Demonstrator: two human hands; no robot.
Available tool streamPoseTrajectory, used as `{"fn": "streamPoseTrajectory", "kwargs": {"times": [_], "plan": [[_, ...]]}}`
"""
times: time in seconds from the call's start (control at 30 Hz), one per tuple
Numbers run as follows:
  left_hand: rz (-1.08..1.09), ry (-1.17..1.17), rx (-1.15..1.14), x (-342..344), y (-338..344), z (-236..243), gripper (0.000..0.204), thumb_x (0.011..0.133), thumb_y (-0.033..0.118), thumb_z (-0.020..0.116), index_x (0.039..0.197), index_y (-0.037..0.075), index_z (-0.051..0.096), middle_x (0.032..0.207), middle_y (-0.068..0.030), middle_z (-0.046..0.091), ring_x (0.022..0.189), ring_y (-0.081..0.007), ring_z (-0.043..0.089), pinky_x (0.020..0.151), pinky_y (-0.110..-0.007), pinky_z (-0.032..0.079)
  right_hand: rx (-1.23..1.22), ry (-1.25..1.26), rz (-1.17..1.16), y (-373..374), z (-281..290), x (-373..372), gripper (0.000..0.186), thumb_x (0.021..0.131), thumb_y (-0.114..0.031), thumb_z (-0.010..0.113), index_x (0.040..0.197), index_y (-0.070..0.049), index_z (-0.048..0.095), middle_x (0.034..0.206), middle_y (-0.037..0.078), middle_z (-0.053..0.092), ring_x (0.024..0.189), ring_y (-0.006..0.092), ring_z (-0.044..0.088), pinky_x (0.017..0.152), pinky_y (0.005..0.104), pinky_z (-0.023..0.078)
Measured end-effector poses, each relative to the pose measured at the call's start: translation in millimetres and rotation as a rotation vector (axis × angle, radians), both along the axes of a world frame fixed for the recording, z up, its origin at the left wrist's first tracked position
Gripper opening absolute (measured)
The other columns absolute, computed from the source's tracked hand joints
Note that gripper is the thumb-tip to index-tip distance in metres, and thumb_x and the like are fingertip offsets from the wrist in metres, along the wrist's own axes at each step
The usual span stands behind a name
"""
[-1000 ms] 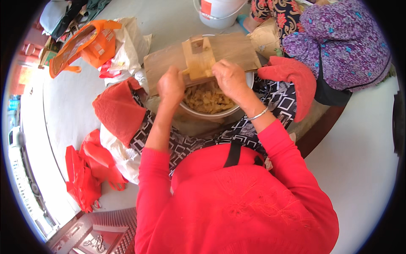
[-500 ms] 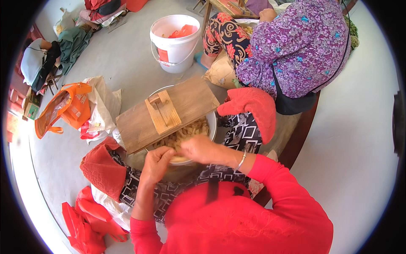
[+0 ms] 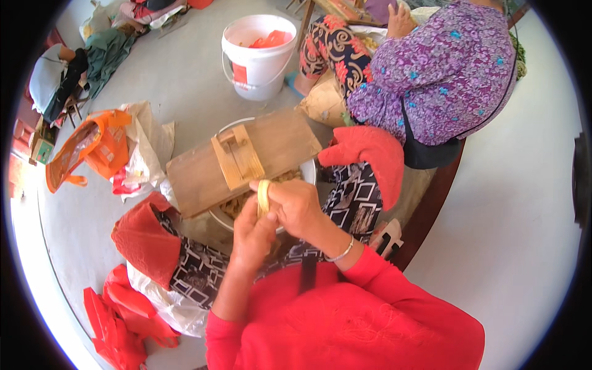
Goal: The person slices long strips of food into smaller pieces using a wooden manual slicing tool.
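A pale yellow strip [image 3: 264, 196] is looped round the index finger of my right hand [image 3: 299, 208], whose other fingers are curled in. My left hand [image 3: 251, 239] pinches the strip's lower end between thumb and fingers. Both hands meet just in front of a wooden board [image 3: 283, 139], which lies slanted across a round metal basin [image 3: 311, 179]. Fixed on the board is a lighter wooden block [image 3: 237, 157] with a slot. Brownish-yellow pieces [image 3: 233, 206] fill the basin under the board, partly hidden by my hands.
Red cloths [image 3: 145, 237] cover my knees. Beyond the basin stands a white bucket [image 3: 259, 61] with something red inside. An orange bag [image 3: 111, 148] and a white sack [image 3: 148, 145] lie left. At the right sits a co-worker [image 3: 438, 74] in a purple floral top. Red bags [image 3: 123, 314] lie lower left.
My hands have come closer together, and the yellow strip now shows looped on my right finger. My left hand has shifted right. The co-worker's hand has lifted with fingers spread.
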State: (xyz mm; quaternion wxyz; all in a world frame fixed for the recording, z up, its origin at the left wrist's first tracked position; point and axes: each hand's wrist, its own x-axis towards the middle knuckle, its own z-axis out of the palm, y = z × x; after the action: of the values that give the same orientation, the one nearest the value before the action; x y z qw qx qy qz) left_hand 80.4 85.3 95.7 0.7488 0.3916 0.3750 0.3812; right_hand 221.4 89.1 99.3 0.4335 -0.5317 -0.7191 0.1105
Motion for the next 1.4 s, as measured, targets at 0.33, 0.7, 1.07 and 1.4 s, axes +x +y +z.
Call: {"fn": "streamPoseTrajectory", "kwargs": {"times": [0.33, 0.7, 1.07, 1.4], "plan": [[0.094, 0.967, 1.097, -22.4, -4.2, -48.5, 0.015, 0.084, 0.003, 0.059, 0.099, 0.001, 0.060, 0.082, -0.0134, 0.062, 0.073, -0.0358, 0.061, 0.064, -0.042, 0.049, -0.738, 0.676, 0.199, -17.1, -85.2, -0.2, 0.034, 0.094, -0.030, 0.060, 0.090, 0.003, 0.067, 0.080, 0.005, 0.067, 0.072, 0.0129, 0.060, 0.065, 0.0303, 0.048], [0.031, 0.737, 0.706, -9.7, 4.4, -30.8, 0.028, 0.086, 0.011, 0.062, 0.111, -0.002, 0.058, 0.097, -0.0177, 0.062, 0.087, -0.0290, 0.063, 0.078, -0.036, 0.049, -0.680, 1.016, 0.277, -10.8, -75.9, -4.0, 0.013, 0.088, -0.004, 0.059, 0.094, 0.005, 0.067, 0.118, 0.005, 0.058, 0.099, 0.0137, 0.058, 0.081, 0.0282, 0.049], [0.105, 0.051, -0.220, -19.3, 4.0, -72.9, 0.015, 0.096, 0.021, 0.055, 0.094, 0.006, 0.058, 0.071, 0.0016, 0.050, 0.045, -0.0042, 0.033, 0.040, -0.021, 0.025, -0.270, 0.808, 0.016, -14.6, -79.5, -19.5, 0.006, 0.080, 0.004, 0.065, 0.086, 0.005, 0.066, 0.113, 0.010, 0.056, 0.101, 0.0191, 0.054, 0.087, 0.0280, 0.045], [0.105, 0.508, 0.327, -51.2, -9.2, -78.7, 0.004, 0.093, 0.005, 0.058, 0.094, 0.001, 0.059, 0.080, 0.0024, 0.056, 0.071, -0.0066, 0.049, 0.064, -0.021, 0.041, -0.302, 0.970, 0.113, -22.1, -64.6, -10.8, 0.007, 0.083, 0.008, 0.063, 0.089, 0.007, 0.066, 0.118, 0.006, 0.053, 0.097, 0.0115, 0.056, 0.080, 0.0214, 0.048]]}}
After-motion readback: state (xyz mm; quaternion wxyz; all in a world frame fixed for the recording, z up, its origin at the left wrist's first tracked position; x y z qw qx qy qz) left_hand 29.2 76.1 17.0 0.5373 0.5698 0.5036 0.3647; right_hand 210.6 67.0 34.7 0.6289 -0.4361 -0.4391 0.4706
